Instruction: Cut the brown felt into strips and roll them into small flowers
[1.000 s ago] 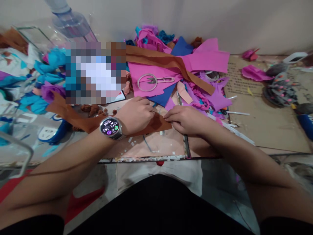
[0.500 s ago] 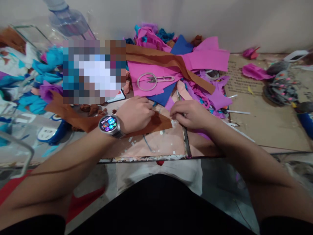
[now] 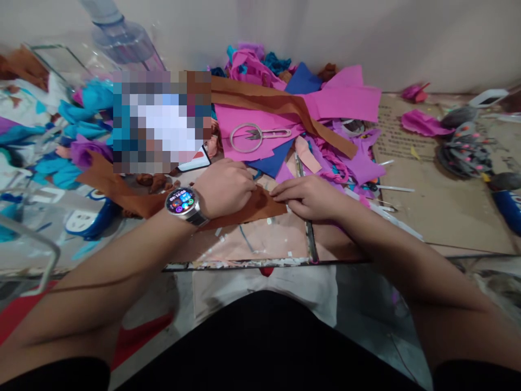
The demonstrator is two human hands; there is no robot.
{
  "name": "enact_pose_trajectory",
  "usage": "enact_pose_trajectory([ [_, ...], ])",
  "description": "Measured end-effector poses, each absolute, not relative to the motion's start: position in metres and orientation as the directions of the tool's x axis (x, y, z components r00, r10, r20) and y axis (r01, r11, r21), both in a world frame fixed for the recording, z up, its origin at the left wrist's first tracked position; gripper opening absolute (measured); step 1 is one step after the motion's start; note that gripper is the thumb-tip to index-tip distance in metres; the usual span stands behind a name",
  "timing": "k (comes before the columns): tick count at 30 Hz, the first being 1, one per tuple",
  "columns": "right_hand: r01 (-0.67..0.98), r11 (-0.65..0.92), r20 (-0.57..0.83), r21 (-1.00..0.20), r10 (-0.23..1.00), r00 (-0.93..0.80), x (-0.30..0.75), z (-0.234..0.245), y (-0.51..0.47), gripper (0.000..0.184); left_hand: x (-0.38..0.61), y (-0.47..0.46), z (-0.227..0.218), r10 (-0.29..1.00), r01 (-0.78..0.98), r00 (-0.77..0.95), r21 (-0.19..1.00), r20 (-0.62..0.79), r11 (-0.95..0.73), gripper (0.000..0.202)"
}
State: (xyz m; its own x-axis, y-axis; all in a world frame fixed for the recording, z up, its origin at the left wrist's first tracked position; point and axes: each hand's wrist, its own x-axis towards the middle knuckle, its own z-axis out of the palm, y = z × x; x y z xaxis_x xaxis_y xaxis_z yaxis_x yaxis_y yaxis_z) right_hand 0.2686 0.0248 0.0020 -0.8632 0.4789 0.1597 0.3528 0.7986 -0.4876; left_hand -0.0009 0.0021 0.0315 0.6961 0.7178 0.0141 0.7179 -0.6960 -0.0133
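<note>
A strip of brown crepe paper (image 3: 260,206) lies along the near edge of the table, its pointed end toward my right hand. My left hand (image 3: 228,187), with a smartwatch (image 3: 182,203) on the wrist, is closed on this strip with curled fingers; the fingertips are hidden. My right hand (image 3: 311,196) rests at the strip's right end, fingers stretched out and fingertips touching the paper. Its thumb is apart from the index finger. Just beyond both hands lie blue paper (image 3: 271,157), pink paper (image 3: 228,125) and thread snips (image 3: 277,132) with a large ring.
Turquoise and purple paper pieces (image 3: 87,114) crowd the left, near a clear bottle (image 3: 126,43). A blurred-out patch hides part of the table. Flat cardboard (image 3: 407,212) lies right, with a dark pink-dotted bundle (image 3: 464,149) on it. A dark narrow strip (image 3: 310,241) runs to the table edge.
My right hand has reached left over the brown crepe paper, its fingers straightening from a bent position. My left hand stays about where it was.
</note>
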Motion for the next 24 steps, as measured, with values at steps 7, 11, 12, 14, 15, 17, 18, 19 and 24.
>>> enact_pose_trajectory([
  [7, 0.366, 0.8, 0.144, -0.475, 0.48, -0.865, 0.267, 0.009, 0.023, 0.038, -0.002, 0.002, 0.031, 0.718, 0.719, 0.695, -0.056, 0.03, -0.693, 0.038],
  [11, 0.365, 0.807, 0.148, -0.465, 0.477, -0.867, 0.268, 0.009, 0.023, 0.035, -0.002, 0.003, 0.028, 0.734, 0.738, 0.674, -0.027, 0.087, -0.674, 0.04],
  [12, 0.363, 0.808, 0.147, -0.464, 0.475, -0.868, 0.268, 0.009, 0.023, 0.035, -0.002, 0.003, 0.028, 0.735, 0.739, 0.672, -0.023, 0.093, -0.673, 0.039],
  [14, 0.359, 0.809, 0.146, -0.466, 0.471, -0.87, 0.269, 0.009, 0.023, 0.033, -0.001, 0.002, 0.027, 0.739, 0.744, 0.666, -0.024, 0.099, -0.668, 0.038],
  [15, 0.358, 0.809, 0.145, -0.467, 0.469, -0.871, 0.269, 0.01, 0.023, 0.033, 0.0, 0.002, 0.026, 0.743, 0.748, 0.662, -0.029, 0.097, -0.663, 0.037],
  [17, 0.355, 0.809, 0.143, -0.469, 0.466, -0.873, 0.269, 0.01, 0.023, 0.032, 0.002, 0.001, 0.026, 0.754, 0.758, 0.651, -0.041, 0.088, -0.651, 0.036],
  [18, 0.355, 0.808, 0.142, -0.471, 0.466, -0.873, 0.269, 0.011, 0.022, 0.032, 0.002, 0.0, 0.026, 0.758, 0.762, 0.647, -0.046, 0.086, -0.646, 0.035],
  [19, 0.355, 0.805, 0.142, -0.475, 0.469, -0.872, 0.269, 0.011, 0.021, 0.032, 0.002, 0.0, 0.025, 0.76, 0.765, 0.644, -0.049, 0.088, -0.643, 0.035],
  [24, 0.476, 0.725, 0.125, -0.498, 0.603, -0.788, 0.264, 0.011, 0.019, 0.039, 0.002, 0.0, 0.022, 0.761, 0.768, 0.639, -0.05, 0.107, -0.638, 0.032],
])
